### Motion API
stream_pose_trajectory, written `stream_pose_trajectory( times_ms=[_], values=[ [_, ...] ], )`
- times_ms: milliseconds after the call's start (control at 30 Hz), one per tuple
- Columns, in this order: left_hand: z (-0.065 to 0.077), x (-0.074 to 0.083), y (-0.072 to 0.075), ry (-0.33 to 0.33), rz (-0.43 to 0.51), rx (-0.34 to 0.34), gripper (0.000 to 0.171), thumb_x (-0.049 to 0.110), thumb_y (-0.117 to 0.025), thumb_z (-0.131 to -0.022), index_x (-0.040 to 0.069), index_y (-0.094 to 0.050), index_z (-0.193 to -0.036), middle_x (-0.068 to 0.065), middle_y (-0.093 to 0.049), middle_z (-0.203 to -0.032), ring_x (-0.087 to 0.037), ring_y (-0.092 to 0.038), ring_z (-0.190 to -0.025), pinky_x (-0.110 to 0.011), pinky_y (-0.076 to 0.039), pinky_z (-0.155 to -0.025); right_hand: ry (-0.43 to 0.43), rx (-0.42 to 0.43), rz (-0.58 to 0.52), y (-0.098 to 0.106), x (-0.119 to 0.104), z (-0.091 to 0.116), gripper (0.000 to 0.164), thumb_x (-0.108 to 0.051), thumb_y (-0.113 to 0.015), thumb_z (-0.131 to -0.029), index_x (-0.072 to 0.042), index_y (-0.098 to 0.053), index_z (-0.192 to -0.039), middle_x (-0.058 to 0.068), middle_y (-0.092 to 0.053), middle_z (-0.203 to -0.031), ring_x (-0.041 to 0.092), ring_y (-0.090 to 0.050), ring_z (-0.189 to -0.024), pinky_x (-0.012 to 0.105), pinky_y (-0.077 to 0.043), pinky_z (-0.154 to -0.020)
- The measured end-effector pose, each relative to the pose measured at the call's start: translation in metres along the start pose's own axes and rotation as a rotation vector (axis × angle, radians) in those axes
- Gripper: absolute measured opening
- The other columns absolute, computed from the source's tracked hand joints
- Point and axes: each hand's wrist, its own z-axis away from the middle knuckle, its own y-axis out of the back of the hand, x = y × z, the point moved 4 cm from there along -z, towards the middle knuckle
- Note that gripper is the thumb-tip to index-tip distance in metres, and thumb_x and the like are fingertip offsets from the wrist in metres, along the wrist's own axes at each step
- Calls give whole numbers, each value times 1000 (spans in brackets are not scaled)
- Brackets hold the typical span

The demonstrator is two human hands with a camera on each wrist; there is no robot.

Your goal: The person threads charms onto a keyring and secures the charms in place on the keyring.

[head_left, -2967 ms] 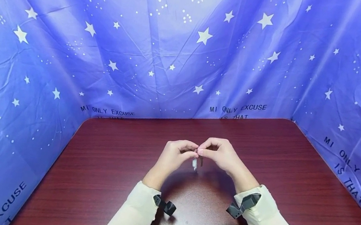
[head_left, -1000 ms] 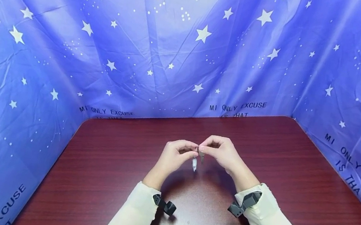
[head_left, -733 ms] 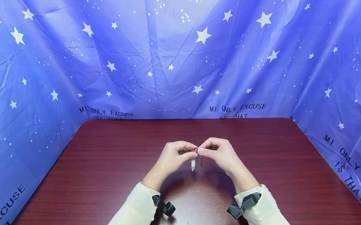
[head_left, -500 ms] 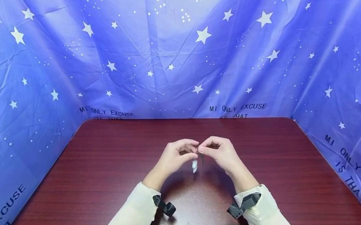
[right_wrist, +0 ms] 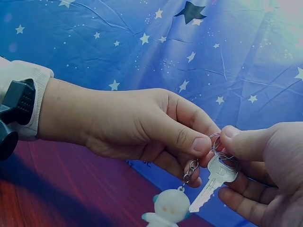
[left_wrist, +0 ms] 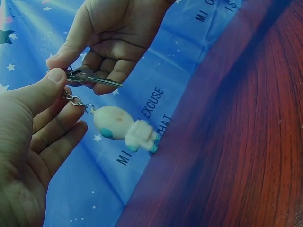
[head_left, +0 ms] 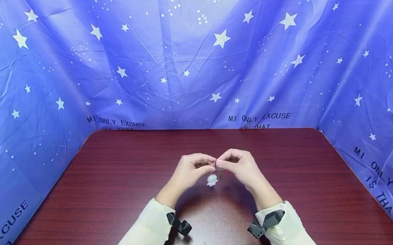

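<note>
Raised over the table, my left hand [head_left: 189,171] and right hand [head_left: 242,168] meet at a metal key ring [right_wrist: 215,141]. Thumb and fingers of the left hand pinch the ring on its chain side. On the other side the right hand pinches it, its thumb against the wire. A silver key [right_wrist: 220,171] hangs at the ring, teeth downward, close under the right fingers. From a short chain [left_wrist: 75,99] dangles a white figurine [left_wrist: 114,122] with a round head and teal parts. Fingertips partly hide the ring, so whether the key is threaded on it is unclear.
Below the hands lies a dark red wood-grain table [head_left: 128,180]. Blue cloth [head_left: 168,51] with white stars and printed words hangs behind it and along both sides. Black wrist devices [head_left: 260,225] sit on both pale sleeves.
The figurine has turned on its chain, from a narrow edge to its broader side. The key has swung slightly beneath the right fingers. Both hands stay almost in place, with small finger shifts.
</note>
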Motion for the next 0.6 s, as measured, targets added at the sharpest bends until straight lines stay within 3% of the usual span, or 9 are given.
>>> stream_pose_trajectory(
  times_ms=[167, 400, 600],
  values=[
    [0, -3, 1, -5, -1, 11, 20, 4, -79, -85, 0, -77, -104, -12, -77, -90, -18, -70, -76, -37, -61, -70, -5, -26, -2, -1, 0, 0, 9, -5, -77, -86, 2, -72, -87, 4, -71, -78, 13, -65, -75, 26, -53, -67],
    [0, -3, 2, 21, -34, 1, 17, 7, -80, -86, 2, -76, -102, -9, -77, -88, -9, -69, -74, -26, -58, -69, 8, -53, 5, -2, -1, 1, 9, -3, -77, -85, 4, -72, -87, 6, -71, -79, 13, -65, -75, 30, -54, -67],
    [0, -3, 1, 27, 30, -26, 25, 2, -78, -86, 0, -74, -110, -13, -76, -90, -8, -68, -78, -25, -57, -70, 3, -29, 8, 0, -2, 1, 10, -6, -77, -86, 2, -72, -88, 11, -71, -79, 16, -66, -75, 29, -54, -69]
  ],
)
